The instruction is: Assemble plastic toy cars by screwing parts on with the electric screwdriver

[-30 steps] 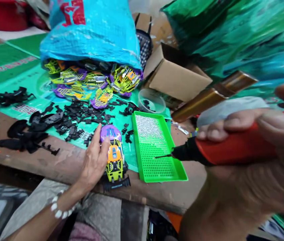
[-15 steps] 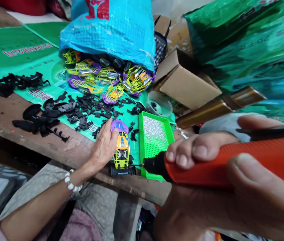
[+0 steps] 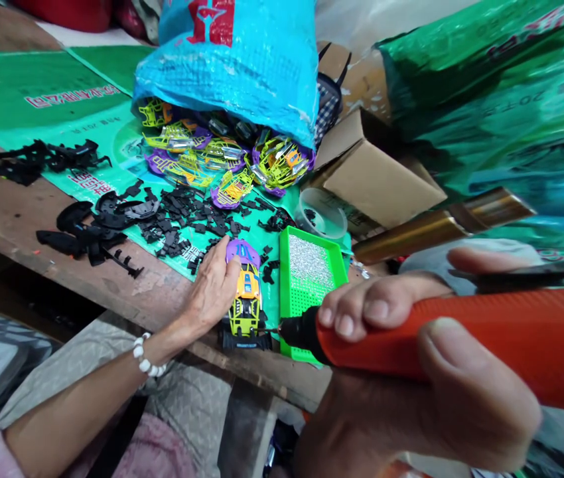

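My left hand (image 3: 212,282) is closed on the left side of a toy car body (image 3: 248,285), purple at the front and yellow-green with orange behind. A black rear wing (image 3: 247,341) sits at the car's near end. In my right hand (image 3: 441,372) is a red electric screwdriver (image 3: 501,338), gripped along its body. Its thin bit (image 3: 268,330) points left and reaches the car's rear, near the wing; whether it sits on a screw is too small to tell. Just right of the car, a green tray (image 3: 286,252) holds many small silver screws (image 3: 306,262).
Loose black plastic parts (image 3: 177,216) are scattered beyond my left hand, with larger black pieces (image 3: 87,226) farther left. More toy car bodies (image 3: 232,186) spill from a blue sack (image 3: 232,73). A clear tub (image 3: 322,216), a cardboard box (image 3: 381,176) and a brass-coloured tube (image 3: 441,226) stand at the right.
The whole scene has shifted slightly right and down in view. The red screwdriver has moved a little left, while its bit stays at the car's rear. My left hand keeps its hold.
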Tool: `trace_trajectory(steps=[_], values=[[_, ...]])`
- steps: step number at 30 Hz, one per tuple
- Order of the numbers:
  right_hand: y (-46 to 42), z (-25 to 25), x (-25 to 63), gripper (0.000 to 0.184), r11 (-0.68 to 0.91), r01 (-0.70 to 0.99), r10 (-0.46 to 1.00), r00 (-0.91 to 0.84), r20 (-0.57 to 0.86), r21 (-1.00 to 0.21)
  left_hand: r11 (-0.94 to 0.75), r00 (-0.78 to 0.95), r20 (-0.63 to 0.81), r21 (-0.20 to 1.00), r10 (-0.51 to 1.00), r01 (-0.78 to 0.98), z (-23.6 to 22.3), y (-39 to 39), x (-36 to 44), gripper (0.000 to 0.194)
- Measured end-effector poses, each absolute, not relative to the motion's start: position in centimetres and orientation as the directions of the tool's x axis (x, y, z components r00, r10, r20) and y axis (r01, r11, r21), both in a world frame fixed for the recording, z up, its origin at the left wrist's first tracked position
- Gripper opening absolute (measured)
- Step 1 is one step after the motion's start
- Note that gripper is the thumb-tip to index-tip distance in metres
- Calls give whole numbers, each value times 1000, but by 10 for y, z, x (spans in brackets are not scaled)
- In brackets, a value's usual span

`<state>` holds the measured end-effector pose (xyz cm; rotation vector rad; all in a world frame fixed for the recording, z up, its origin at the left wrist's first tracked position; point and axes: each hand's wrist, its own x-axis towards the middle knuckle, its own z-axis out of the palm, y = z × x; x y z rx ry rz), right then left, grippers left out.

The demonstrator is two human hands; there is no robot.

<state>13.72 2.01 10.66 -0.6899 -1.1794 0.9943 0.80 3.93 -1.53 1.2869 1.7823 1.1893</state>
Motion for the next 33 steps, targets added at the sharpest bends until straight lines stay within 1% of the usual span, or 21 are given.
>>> trace_trajectory(steps=[4, 7, 11, 15, 17, 20, 23, 25, 27, 29, 33], values=[[20, 103, 136, 26, 454, -277, 884, 20, 467, -847, 103, -320, 26, 920, 947, 378, -15, 39, 10, 59], [18, 96, 136, 23, 478, -285, 856, -59, 513, -831, 91, -322, 40, 920, 946, 382, -16, 39, 12, 61], [13, 88, 132, 26, 541, -276, 809, -86, 581, -794, 74, -328, 60, 922, 943, 381, -20, 39, 12, 62], [7, 89, 129, 34, 527, -235, 831, -58, 553, -816, 57, -331, 77, 925, 940, 376, -21, 40, 11, 63], [7, 95, 132, 38, 525, -258, 838, -10, 546, -811, 58, -335, 76, 926, 939, 374, -20, 40, 10, 62], [14, 107, 143, 37, 545, -247, 836, 95, 540, -801, 71, -336, 63, 926, 940, 371, -19, 40, 9, 61], [29, 110, 163, 40, 579, -100, 803, 240, 545, -809, 98, -337, 33, 926, 941, 366, -15, 39, 7, 61], [40, 104, 181, 42, 605, 72, 715, 389, 581, -793, 117, -329, 10, 924, 944, 363, -11, 39, 6, 62], [51, 93, 199, 41, 589, 242, 613, 487, 622, -771, 148, -320, -25, 919, 947, 366, -5, 39, 5, 64], [59, 81, 217, 41, 549, 305, 577, 535, 617, -778, 209, -332, -80, 903, 940, 376, 1, 39, 4, 65], [65, 65, 239, 42, 483, 332, 552, 602, 576, -810, 285, -342, -143, 864, 929, 414, 4, 37, 4, 63]])
